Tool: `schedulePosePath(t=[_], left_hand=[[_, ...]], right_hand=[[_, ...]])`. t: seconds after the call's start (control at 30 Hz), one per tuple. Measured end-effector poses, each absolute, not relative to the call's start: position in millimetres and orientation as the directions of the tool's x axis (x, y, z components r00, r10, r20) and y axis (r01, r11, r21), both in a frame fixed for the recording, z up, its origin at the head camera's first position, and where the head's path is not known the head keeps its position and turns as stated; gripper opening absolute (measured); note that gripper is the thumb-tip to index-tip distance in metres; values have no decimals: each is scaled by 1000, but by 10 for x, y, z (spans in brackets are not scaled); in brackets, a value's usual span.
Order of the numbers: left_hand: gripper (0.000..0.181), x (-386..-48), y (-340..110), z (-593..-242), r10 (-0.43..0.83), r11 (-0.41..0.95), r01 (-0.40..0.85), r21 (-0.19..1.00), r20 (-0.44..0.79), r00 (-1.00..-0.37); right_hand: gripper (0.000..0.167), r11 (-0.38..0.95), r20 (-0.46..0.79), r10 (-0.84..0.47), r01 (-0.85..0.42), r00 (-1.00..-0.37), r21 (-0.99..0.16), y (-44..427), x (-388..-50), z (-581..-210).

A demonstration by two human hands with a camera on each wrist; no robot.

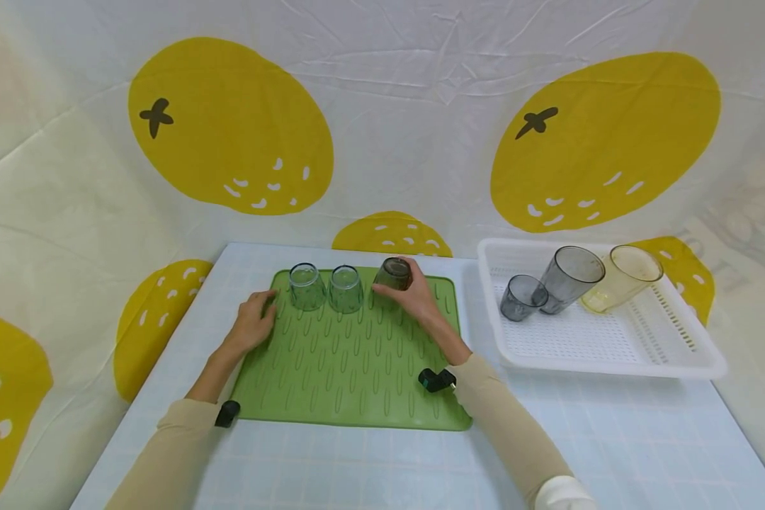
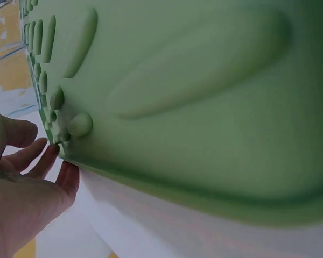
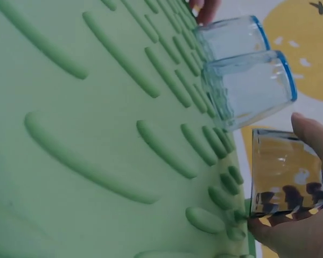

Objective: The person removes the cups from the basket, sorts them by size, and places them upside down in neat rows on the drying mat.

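Observation:
My right hand (image 1: 418,296) grips a small dark grey glass (image 1: 392,272) at the back of a green ribbed mat (image 1: 344,382). In the right wrist view the thumb and fingers wrap the sides of this glass; whether it touches the mat I cannot tell. Two clear glasses with a bluish tint, the left one (image 1: 307,288) and the right one (image 1: 346,290), stand on the mat with their wider ends down, left of the grey glass. At the mat's left edge is my left hand (image 1: 255,322), holding nothing, its fingers loosely bent and their tips by the rim.
To the right sits a white perforated basket (image 1: 599,365). Inside it are a small grey glass (image 1: 519,301), a taller grey glass (image 1: 570,276) and a pale yellow glass (image 1: 621,280). A pale checked cloth (image 1: 357,467) covers the table; a fruit-print curtain (image 1: 414,142) hangs behind.

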State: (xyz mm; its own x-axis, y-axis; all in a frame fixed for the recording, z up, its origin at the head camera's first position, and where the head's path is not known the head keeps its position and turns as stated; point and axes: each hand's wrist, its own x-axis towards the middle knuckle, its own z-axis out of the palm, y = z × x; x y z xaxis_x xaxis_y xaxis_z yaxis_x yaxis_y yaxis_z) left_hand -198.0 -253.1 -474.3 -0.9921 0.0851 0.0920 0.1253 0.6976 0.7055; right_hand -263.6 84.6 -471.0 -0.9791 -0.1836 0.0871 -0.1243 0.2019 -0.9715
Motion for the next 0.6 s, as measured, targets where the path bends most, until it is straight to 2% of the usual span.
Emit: schedulePosePath(t=[0.17,0.4,0.6], left_hand=[[44,-1976,-2540,-4772,110,702,133,700,78,-991],[45,-1979,-2570,-4805,136,712,128,691,44,-990],[47,-1966,-2639,-4813,258,722,226,654,49,-965]], right_hand=[[76,212,87,-191,-127,-978,-969,834,-2631,-4754],[78,297,92,-214,-155,-973,-942,799,-2588,-4777],[78,319,102,-243,-179,-965,-930,765,-2551,-4780]])
